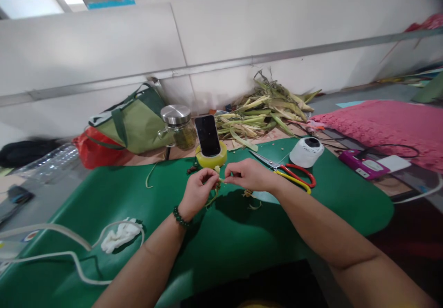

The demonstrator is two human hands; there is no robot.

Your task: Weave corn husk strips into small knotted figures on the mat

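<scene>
Over the middle of the green mat [166,262], my left hand [200,192] pinches a small bundle of pale plant strips [218,186] that looks like corn husk. My right hand [247,175], fingers closed, grips a thin end of the same bundle close to my left fingertips. Fingers hide most of the piece. Beneath my right hand lies a small brownish husk scrap [248,192], and a pale curled strip [255,205] rests beside it. Scissors [294,174] with red and yellow handles lie right of that hand, near a white thread spool [306,152].
A phone [208,135] leans in a yellow tape roll [212,160]. Behind are a glass jar [180,130], a husk pile [270,107] and a green bag [141,123]. A purple power strip [363,164] sits right; white tissue [121,236] and a pale cable [74,257] lie left.
</scene>
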